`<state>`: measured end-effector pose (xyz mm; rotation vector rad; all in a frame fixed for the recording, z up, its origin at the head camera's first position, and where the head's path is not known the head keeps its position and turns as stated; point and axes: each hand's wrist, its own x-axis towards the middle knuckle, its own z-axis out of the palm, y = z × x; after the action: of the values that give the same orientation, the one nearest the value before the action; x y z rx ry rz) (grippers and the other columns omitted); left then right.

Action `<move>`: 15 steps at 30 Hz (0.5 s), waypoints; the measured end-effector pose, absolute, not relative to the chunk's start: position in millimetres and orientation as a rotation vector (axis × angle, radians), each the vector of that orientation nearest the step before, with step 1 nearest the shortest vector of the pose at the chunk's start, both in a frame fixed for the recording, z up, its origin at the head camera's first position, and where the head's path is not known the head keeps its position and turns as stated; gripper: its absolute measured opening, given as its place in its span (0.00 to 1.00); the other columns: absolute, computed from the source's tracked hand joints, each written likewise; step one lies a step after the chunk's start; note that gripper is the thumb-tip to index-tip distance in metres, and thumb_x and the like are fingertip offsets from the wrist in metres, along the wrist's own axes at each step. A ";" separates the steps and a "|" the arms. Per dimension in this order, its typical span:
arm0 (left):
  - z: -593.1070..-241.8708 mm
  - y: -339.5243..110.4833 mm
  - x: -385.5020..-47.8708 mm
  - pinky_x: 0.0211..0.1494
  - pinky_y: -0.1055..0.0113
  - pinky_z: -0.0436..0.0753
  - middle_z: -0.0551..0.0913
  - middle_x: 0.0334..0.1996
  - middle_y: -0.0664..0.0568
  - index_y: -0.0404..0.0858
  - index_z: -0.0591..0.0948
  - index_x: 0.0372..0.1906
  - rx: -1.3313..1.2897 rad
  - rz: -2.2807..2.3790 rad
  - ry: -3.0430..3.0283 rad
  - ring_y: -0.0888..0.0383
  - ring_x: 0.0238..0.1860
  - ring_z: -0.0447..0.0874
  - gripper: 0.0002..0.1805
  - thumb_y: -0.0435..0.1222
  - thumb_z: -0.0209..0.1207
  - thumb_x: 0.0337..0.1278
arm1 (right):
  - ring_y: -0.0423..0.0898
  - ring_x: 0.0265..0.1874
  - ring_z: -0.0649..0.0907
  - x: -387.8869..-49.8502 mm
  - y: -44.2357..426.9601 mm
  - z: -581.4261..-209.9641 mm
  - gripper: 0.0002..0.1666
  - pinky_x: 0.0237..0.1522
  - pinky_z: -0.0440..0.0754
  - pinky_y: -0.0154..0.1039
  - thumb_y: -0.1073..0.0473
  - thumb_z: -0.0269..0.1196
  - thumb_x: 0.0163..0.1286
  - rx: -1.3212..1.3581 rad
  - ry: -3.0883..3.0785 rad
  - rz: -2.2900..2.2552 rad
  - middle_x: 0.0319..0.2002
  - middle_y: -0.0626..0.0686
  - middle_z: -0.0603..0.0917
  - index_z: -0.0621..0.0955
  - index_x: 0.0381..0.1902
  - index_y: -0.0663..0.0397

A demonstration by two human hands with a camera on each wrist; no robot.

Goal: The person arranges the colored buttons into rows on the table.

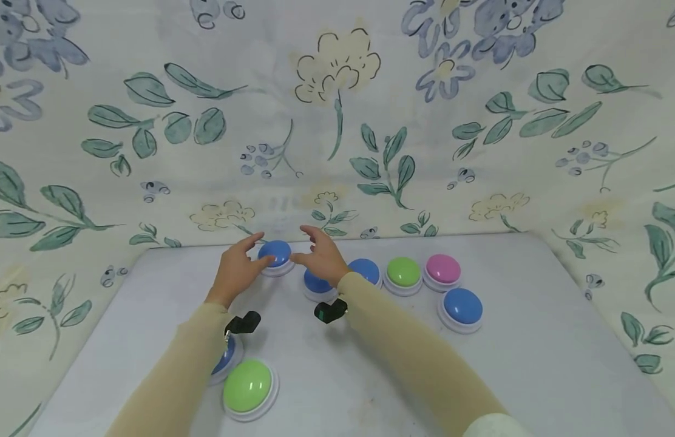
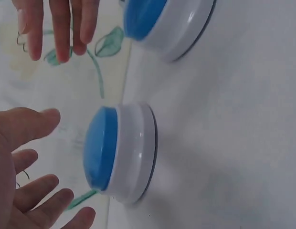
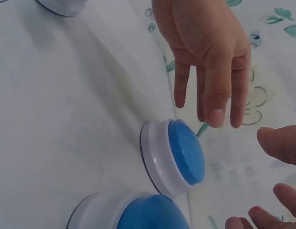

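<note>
Beige sleeves point(image 1: 419, 361) frame a blue button point(image 1: 274, 253) near the far edge of a white table point(image 1: 534, 370).

Probably light, rigid and slick, it is best held by its white base point(image 2: 133, 152), as the dome point(image 2: 100, 149) may depress. The left hand point(image 1: 238, 270) and right hand point(image 1: 322, 258) flank it, fingers spread, gripping nothing; to the right stand a green button point(image 1: 403, 272) and a pink button point(image 1: 444, 269).

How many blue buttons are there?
5: a blue button between left hand and right hand, two partly behind the right arm, the rightmost button, one partly behind the left sleeve. More may be hidden.
</note>
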<state>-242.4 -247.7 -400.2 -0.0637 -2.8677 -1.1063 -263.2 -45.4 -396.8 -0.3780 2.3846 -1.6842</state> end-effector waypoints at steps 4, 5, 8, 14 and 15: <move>-402.2 -255.4 -251.7 0.69 0.37 0.69 0.64 0.72 0.31 0.33 0.63 0.76 -0.062 -1.140 -2.899 0.32 0.71 0.63 0.38 0.42 0.62 0.66 | 0.57 0.73 0.67 -268.1 -59.8 -395.3 0.40 0.70 0.71 0.50 0.61 0.66 0.69 -0.341 2.362 -1.688 0.75 0.55 0.65 0.65 0.76 0.52; -402.4 -256.6 -253.5 0.70 0.37 0.68 0.64 0.72 0.31 0.33 0.62 0.76 -0.062 -1.163 -2.903 0.33 0.72 0.62 0.39 0.42 0.62 0.66 | 0.56 0.73 0.67 -269.1 -63.3 -395.0 0.40 0.71 0.71 0.50 0.61 0.66 0.69 -0.336 2.365 -1.685 0.75 0.54 0.65 0.65 0.76 0.52; -404.6 -260.4 -258.3 0.72 0.37 0.65 0.62 0.74 0.32 0.34 0.60 0.77 -0.058 -1.233 -2.916 0.34 0.74 0.59 0.41 0.43 0.62 0.66 | 0.55 0.74 0.66 -271.6 -73.2 -394.6 0.39 0.72 0.68 0.51 0.61 0.66 0.69 -0.322 2.385 -1.655 0.75 0.54 0.65 0.65 0.76 0.53; -411.0 -266.5 -263.2 0.73 0.39 0.64 0.60 0.75 0.33 0.32 0.57 0.78 -0.126 -1.333 -2.939 0.34 0.74 0.57 0.41 0.39 0.60 0.67 | 0.53 0.72 0.67 -276.9 -88.0 -400.4 0.40 0.72 0.69 0.50 0.62 0.67 0.69 -0.257 2.401 -1.550 0.75 0.53 0.66 0.66 0.75 0.52; -412.0 -267.2 -263.8 0.73 0.39 0.64 0.61 0.74 0.32 0.31 0.56 0.78 -0.148 -1.348 -2.942 0.33 0.74 0.57 0.40 0.36 0.59 0.66 | 0.53 0.72 0.69 -278.2 -90.0 -401.7 0.40 0.71 0.70 0.50 0.62 0.67 0.68 -0.253 2.397 -1.534 0.74 0.53 0.67 0.66 0.75 0.52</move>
<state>-263.8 -267.2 -412.0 -0.1476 -2.9421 -1.3477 -278.2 -90.0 -401.7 -0.2534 2.3967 -1.5338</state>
